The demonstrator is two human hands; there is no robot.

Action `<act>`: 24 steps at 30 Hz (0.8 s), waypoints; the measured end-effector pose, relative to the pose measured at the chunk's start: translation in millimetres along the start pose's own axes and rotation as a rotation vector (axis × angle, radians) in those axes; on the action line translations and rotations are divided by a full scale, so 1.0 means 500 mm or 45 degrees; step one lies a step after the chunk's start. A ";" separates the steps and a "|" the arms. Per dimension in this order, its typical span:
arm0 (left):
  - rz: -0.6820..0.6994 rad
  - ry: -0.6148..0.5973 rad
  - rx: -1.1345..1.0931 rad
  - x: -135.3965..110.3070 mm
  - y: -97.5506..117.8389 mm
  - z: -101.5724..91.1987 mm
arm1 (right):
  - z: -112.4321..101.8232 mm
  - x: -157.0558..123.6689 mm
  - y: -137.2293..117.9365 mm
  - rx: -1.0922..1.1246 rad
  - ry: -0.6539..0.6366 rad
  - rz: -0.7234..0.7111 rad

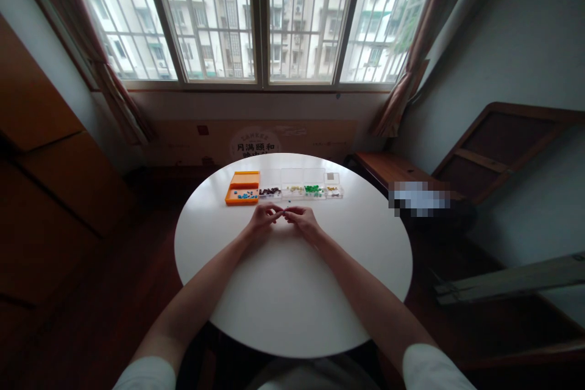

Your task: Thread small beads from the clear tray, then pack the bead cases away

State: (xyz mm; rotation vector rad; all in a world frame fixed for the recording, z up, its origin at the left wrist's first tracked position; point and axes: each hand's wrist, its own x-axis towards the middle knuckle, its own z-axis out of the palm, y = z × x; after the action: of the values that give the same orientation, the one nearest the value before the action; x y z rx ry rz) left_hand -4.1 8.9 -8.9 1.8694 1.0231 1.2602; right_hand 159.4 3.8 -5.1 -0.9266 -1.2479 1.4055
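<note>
Over the far half of a round white table (292, 292), my left hand (266, 216) and my right hand (299, 218) meet at the fingertips. Both have their fingers pinched together; whatever is between them is too small to make out. Just beyond the hands stands an orange box (244, 178), its lid raised, with small blue pieces (247, 195) inside. To its right, clear plastic boxes (297, 175) hold dark brown pieces (269, 191), pale yellow pieces, green pieces (314, 189) and gold-coloured bits (333, 189). A tiny green piece (289, 202) lies near my right fingers.
A barred window with curtains (406, 85) rises behind the table, above a printed cardboard panel (183, 137). At right are a wooden bench (388, 164) and a leaning wooden frame (484, 152). An orange-brown cabinet (50, 177) stands at left.
</note>
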 end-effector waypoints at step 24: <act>-0.029 0.067 0.054 -0.006 0.003 -0.015 | 0.013 0.030 0.024 -0.229 -0.063 -0.038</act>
State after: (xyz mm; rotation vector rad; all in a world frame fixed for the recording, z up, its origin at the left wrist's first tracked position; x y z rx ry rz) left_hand -11.3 6.1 -6.4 1.8598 1.1036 1.2903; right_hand 147.9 17.4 -14.8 -0.9954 -1.4379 1.3158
